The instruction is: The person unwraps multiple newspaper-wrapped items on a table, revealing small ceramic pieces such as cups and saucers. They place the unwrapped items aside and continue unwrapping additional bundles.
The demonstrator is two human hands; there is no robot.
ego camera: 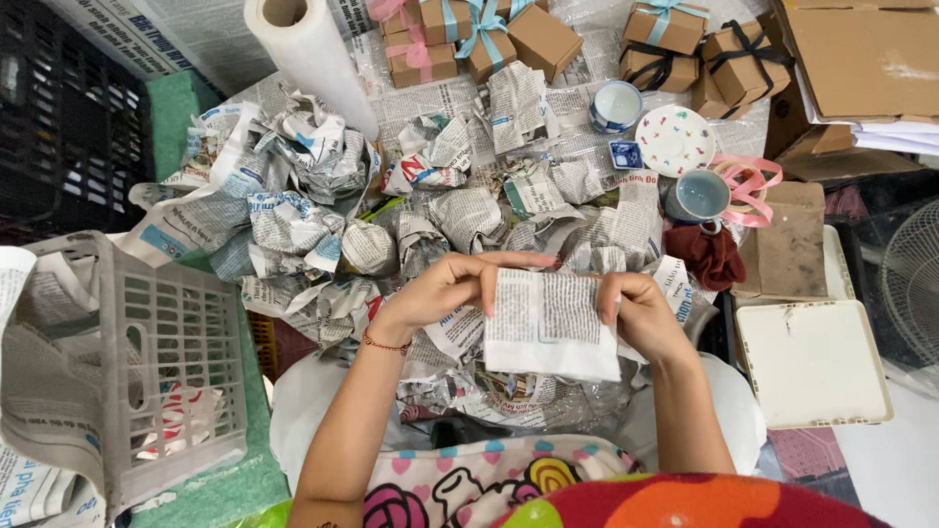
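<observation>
Both hands work one newspaper-wrapped parcel (550, 328), held in the air above the lap, in front of a heap of crumpled newspaper (391, 225). Left hand (445, 288) pinches its top left edge, thumb under, wrist bent inward. Right hand (641, 313) grips the right edge, fingers curled over. To wrap well, I judge, keep folds tight and corners tucked flat.
</observation>
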